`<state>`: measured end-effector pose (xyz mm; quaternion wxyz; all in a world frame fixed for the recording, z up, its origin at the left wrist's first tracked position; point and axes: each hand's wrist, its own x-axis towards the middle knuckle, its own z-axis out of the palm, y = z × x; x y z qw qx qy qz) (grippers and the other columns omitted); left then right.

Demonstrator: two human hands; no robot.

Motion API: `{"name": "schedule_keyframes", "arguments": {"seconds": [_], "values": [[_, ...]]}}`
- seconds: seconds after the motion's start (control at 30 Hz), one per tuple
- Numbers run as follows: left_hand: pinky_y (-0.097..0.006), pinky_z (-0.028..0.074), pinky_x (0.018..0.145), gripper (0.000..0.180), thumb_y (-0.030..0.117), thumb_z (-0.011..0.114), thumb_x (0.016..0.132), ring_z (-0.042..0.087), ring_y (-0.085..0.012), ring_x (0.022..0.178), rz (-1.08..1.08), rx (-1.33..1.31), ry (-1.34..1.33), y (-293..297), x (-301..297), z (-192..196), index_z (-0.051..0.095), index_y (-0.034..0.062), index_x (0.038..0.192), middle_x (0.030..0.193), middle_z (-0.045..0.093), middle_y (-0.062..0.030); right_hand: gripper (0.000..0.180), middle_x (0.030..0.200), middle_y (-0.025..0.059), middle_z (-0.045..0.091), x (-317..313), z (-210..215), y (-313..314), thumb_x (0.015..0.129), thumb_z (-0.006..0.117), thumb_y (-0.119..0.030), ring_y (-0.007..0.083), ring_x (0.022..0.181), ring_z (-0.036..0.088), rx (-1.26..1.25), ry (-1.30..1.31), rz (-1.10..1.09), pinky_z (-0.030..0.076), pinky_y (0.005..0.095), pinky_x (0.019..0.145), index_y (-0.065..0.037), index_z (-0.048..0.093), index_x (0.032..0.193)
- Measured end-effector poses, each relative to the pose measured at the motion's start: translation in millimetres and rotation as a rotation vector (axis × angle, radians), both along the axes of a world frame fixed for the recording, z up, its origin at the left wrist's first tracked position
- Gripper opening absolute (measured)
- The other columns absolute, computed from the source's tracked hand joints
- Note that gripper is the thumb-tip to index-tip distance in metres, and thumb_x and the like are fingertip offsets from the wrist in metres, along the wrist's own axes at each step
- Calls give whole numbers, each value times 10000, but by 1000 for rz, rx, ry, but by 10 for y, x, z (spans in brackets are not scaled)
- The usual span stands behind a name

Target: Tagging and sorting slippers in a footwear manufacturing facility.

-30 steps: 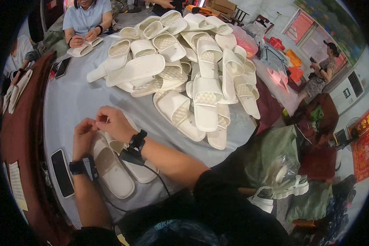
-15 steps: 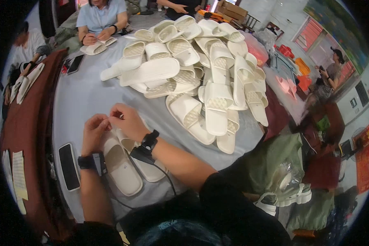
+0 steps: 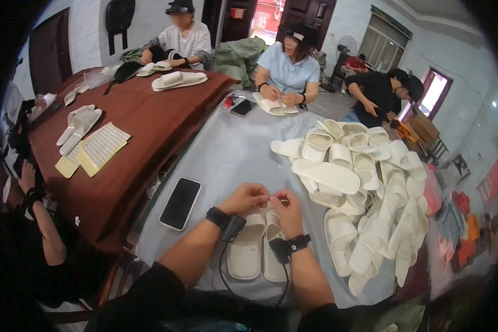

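My left hand (image 3: 247, 199) and my right hand (image 3: 288, 211) meet over the far ends of a pair of cream slide slippers. The fingertips of both are pinched together, almost touching. Whatever they hold, if anything, is too small to make out. Below my hands, the left slipper (image 3: 245, 255) and the right slipper (image 3: 273, 257) lie side by side, heel ends toward me. Their straps are partly covered by my hands, and my right wrist hides some of the right slipper. Black bands with small boxes and cables circle both my wrists.
A heap of cream slippers (image 3: 337, 178) rises to the right on the grey-covered table (image 3: 216, 145). A phone (image 3: 181, 203) lies left of my hands, another phone (image 3: 242, 108) farther off. Yellow label sheets (image 3: 104, 148) rest on the brown-covered table (image 3: 166, 133). Co-workers sit beyond, one handling a slipper (image 3: 274, 106).
My view has swung left, bringing the brown table and co-workers further into sight. My hands stay pinched together over the same pair of slippers.
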<state>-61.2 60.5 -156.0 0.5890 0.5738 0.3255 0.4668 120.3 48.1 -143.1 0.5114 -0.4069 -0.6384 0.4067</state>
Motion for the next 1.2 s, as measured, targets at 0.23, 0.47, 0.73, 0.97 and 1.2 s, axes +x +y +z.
{"name": "schedule_keyframes", "arguments": {"seconds": [0.23,0.47,0.73,0.97,1.2], "values": [[-238,479,703,143,152,637,936,578,-85,746,-40,37,54,10,-31,27,645,10,923,812,627,3,57,834,11,618,-17,72,-13,854,655,-49,88,728,563,-35,-33,6,462,234,660,-17,623,888],[-234,477,697,146,152,636,933,572,-79,748,-39,30,108,30,-4,34,651,8,928,814,630,9,59,814,10,621,11,81,-9,851,657,-50,77,708,562,-5,-27,19,459,226,646,-9,626,882],[-236,476,666,131,133,636,920,575,-78,725,-22,17,75,0,-28,-7,654,4,915,791,632,-1,69,797,27,631,-32,35,-5,845,669,-57,97,697,570,-35,-37,17,467,248,641,-5,632,871],[-240,470,639,134,133,635,915,561,-81,681,-7,8,25,32,72,-11,650,1,893,769,622,-2,90,783,24,624,5,43,-16,844,687,-79,101,687,540,6,-26,-43,453,258,643,-7,636,861],[-239,485,706,120,122,612,947,581,-96,750,20,26,-39,63,49,-42,628,4,942,805,614,-1,114,803,17,621,-32,105,-30,864,679,-102,96,710,534,70,-10,-98,442,250,656,-11,631,913]]}}
